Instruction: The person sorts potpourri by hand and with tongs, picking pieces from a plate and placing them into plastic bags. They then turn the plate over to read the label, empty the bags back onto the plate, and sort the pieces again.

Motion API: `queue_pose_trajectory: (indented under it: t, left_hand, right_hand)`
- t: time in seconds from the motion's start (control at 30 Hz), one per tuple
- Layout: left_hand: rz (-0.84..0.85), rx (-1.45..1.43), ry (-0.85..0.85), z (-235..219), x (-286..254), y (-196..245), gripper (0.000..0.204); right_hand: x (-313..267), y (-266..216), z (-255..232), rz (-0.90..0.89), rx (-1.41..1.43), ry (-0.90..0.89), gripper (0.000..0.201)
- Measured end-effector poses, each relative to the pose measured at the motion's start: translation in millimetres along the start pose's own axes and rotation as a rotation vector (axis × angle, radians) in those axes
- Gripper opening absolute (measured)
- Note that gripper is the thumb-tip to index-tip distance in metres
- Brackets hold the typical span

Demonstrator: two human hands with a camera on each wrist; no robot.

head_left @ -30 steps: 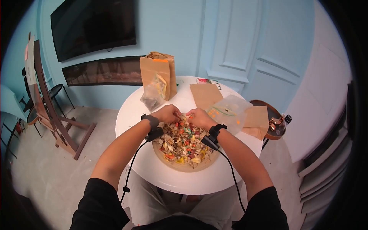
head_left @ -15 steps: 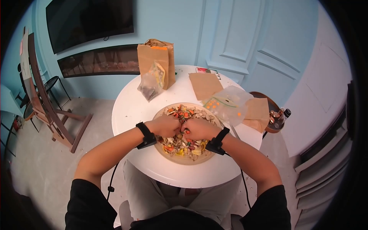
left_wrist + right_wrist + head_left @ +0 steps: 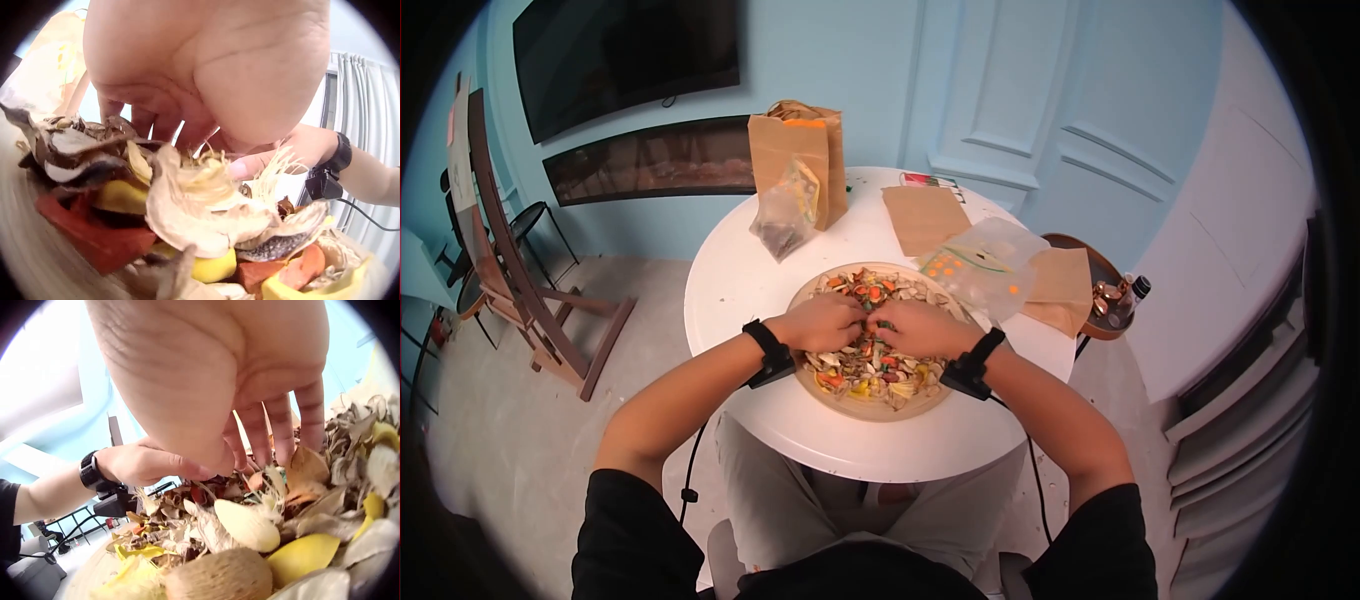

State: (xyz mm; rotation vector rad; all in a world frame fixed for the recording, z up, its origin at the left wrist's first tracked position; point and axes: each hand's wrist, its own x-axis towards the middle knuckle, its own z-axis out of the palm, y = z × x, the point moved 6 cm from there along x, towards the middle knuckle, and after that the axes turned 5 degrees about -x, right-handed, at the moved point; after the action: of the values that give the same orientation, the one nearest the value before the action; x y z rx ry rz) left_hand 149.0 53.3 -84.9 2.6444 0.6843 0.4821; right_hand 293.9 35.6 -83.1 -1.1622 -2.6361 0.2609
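A round wooden tray [image 3: 870, 412] holds a heap of dried potpourri [image 3: 862, 368] in brown, cream, orange and yellow. Over its middle, my left hand [image 3: 825, 322] reaches in from the left and my right hand [image 3: 918, 330] from the right, fingertips close together. The left wrist view has the left fingers pointing down behind a pale curled husk [image 3: 181, 215] and a red piece [image 3: 100, 240]. On the right side, straight fingers [image 3: 281, 428] dip into the pieces, beyond a cream pod [image 3: 247, 525] and a yellow petal [image 3: 304, 557]. The fingertips are partly hidden among the pieces.
On the white round table [image 3: 720, 290], a brown paper bag [image 3: 825, 165] stands at the back with a clear pouch [image 3: 785, 215] leaning on it. Flat brown paper [image 3: 925, 220] and a zip bag with orange dots [image 3: 990, 260] lie back right. A side table [image 3: 1105, 325] holds bottles.
Both hands have come from the tray's far edge back to its middle. Half a second ago they were bunched together with curled fingers; now the fingers are looser. The head view has shifted slightly.
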Motion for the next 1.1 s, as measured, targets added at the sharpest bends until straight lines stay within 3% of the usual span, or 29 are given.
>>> queue_pose_trajectory:
  t: [0.03,0.13,0.23,0.33,0.43,0.53,0.63,0.73,0.77,0.83,0.93,1.1]
  left_hand:
    - [-0.017,0.025,-0.068,2,1,1,0.030]
    - [-0.084,-0.092,-0.155,2,-1,5,0.031]
    - [-0.191,-0.197,-0.184,-7,-10,9,0.031]
    - [-0.096,-0.102,0.015,-22,-13,7,0.032]
    - [-0.151,-0.064,-0.154,-11,-11,8,0.032]
    - [0.006,0.015,-0.145,-2,-18,19,0.031]
    - [0.003,-0.069,-0.054,-10,-25,25,0.034]
    - [0.033,-0.050,0.021,-14,-31,31,0.036]
    - [0.047,-0.027,0.043,-14,-33,33,0.037]
    - [0.028,0.012,-0.029,-9,-37,38,0.038]
    - [0.052,0.011,-0.066,-9,-41,40,0.042]
    - [0.110,-0.024,-0.005,-10,-45,43,0.052]
  right_hand:
    - [2,3,8,-0.079,-0.002,0.080,0.023]
    - [-2,-2,10,0.030,-0.026,-0.158,0.024]
    - [-10,-9,-11,0.071,0.083,-0.286,0.024]
    - [-10,-11,-26,0.110,0.075,-0.168,0.024]
    - [-8,-11,-10,-0.060,0.020,0.003,0.028]
    - [-11,-27,-3,0.061,-0.043,-0.365,0.034]
    - [-20,-26,-2,-0.089,-0.069,-0.159,0.041]
    - [-30,-41,-21,-0.065,-0.057,-0.188,0.053]
    - [-34,-40,-20,-0.106,-0.109,-0.119,0.054]
    - [-48,-41,-8,-0.185,-0.212,0.023,0.057]
    - [-56,-45,1,-0.126,-0.242,-0.070,0.060]
    - [-56,-41,-2,-0.105,-0.206,-0.052,0.060]
